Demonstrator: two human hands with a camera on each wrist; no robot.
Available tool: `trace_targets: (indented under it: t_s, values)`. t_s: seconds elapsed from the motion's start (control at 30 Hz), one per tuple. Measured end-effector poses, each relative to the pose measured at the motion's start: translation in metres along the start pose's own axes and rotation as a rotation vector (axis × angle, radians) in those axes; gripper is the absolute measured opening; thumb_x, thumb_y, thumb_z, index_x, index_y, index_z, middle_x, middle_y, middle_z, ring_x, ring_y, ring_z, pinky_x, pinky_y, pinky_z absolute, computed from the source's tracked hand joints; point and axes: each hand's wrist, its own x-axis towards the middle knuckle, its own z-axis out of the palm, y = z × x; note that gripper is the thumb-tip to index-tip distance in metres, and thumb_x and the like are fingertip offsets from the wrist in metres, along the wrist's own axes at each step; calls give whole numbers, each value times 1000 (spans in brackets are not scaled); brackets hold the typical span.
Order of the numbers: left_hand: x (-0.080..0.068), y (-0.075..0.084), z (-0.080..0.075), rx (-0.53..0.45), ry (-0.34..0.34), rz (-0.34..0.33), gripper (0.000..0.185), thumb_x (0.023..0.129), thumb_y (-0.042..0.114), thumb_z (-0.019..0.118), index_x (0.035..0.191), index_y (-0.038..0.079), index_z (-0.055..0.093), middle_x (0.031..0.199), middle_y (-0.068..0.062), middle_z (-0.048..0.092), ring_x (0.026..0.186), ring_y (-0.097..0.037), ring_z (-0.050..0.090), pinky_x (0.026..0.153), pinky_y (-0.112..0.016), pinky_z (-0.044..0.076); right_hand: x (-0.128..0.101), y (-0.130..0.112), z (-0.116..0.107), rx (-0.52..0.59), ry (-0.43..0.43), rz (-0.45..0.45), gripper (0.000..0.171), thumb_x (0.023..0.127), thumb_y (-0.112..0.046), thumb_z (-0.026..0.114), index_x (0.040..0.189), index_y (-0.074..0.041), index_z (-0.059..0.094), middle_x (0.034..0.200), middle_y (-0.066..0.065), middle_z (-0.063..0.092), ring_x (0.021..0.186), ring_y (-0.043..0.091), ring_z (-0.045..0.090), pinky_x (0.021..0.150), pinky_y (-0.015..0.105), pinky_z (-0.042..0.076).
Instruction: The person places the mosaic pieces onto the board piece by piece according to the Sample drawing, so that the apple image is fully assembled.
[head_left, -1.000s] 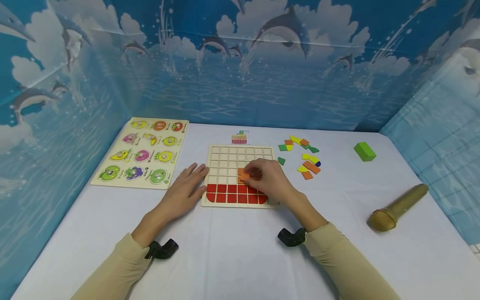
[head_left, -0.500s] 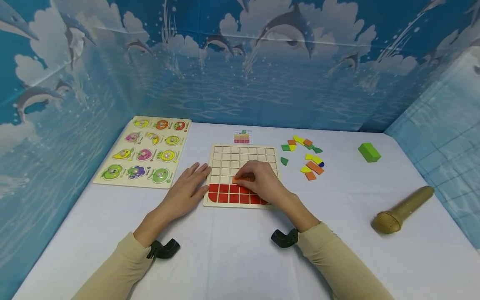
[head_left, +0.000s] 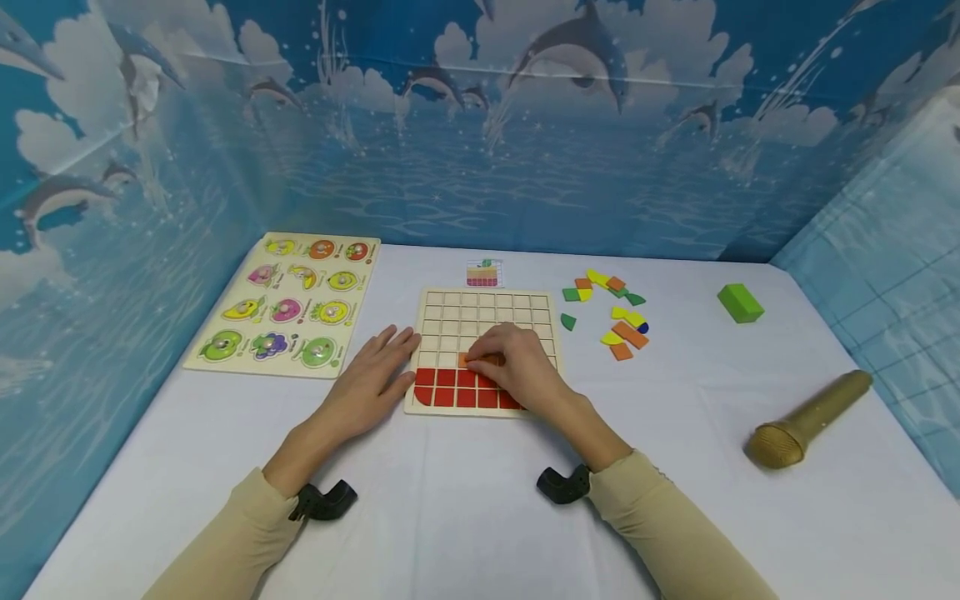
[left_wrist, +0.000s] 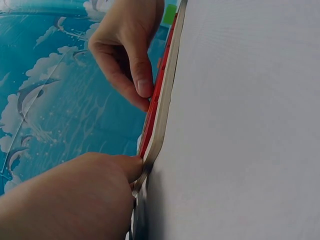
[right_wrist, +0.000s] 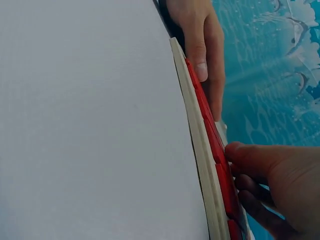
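While the left hand (head_left: 375, 368) lies with fingers extended at the left edge of the grid board (head_left: 450, 313), an orange piece (head_left: 462, 361) sits on it just beyond the red pieces (head_left: 446, 398), pinched between thumb and fingertips of the right hand (head_left: 521, 364); the piece looks light, stiff and probably smooth, best held by its thin edges, not its flat face; farther right lie loose coloured pieces (head_left: 630, 334).
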Motion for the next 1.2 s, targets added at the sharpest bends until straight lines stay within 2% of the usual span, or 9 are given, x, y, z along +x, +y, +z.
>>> trace_targets:
  t_s: [0.13,0.3,0.43,0.63,0.87,1.03,1.13,1.2]
  values:
    - [0,1,0,-1,2,-2,63,107,28,59,165,13,37,173,-5,33,164,-31,16,134,-52,15,-2,2,-7,31,16,3,14,93,-19,83,107,-14,84,106,-3,79,107,17,69,98,40,57]
    - [-1,1,1,-11,6,9,63,107,28,59,165,13,38,173,-5,33,164,-31,16,134,-52,14,-6,13,-32,57,70,87,18,94,-16,81,111,-10,83,110,3,79,101,20,72,93,41,62]
    - [0,2,0,-8,3,17,63,107,28,59,164,12,38,172,-6,34,164,-32,17,134,-52,14,-7,31,-53,32,141,153,18,95,-13,80,112,-7,81,111,10,79,95,28,75,89,46,64]
    - [0,1,-1,-2,9,23,62,107,27,59,164,10,39,172,-8,34,164,-33,17,134,-53,14,-11,62,-81,8,244,224,19,95,-7,78,112,-2,80,110,17,78,97,35,76,89,51,64]
    - [0,-1,0,-7,6,21,62,107,27,59,164,10,39,172,-8,34,164,-33,17,134,-53,14,-25,88,-108,-37,329,441,30,97,-11,75,126,-2,75,121,20,74,110,36,71,99,52,61]
    - [0,-1,1,-9,0,15,63,107,27,60,164,11,38,172,-8,33,164,-33,16,134,-53,14,-32,99,-116,-42,353,570,39,98,-15,74,136,-3,70,129,22,71,117,38,67,105,54,57]
    - [0,-1,0,-9,1,15,64,107,27,60,164,12,38,172,-8,33,164,-33,16,134,-53,14,-36,105,-121,-50,337,599,40,98,-17,74,135,-3,70,127,23,71,116,39,68,104,53,57]
    - [0,-1,0,-9,2,15,63,107,28,60,164,12,38,172,-7,33,164,-32,16,134,-53,14,-39,107,-126,-64,300,596,39,96,-18,76,131,-2,71,121,22,73,113,37,68,98,49,59]
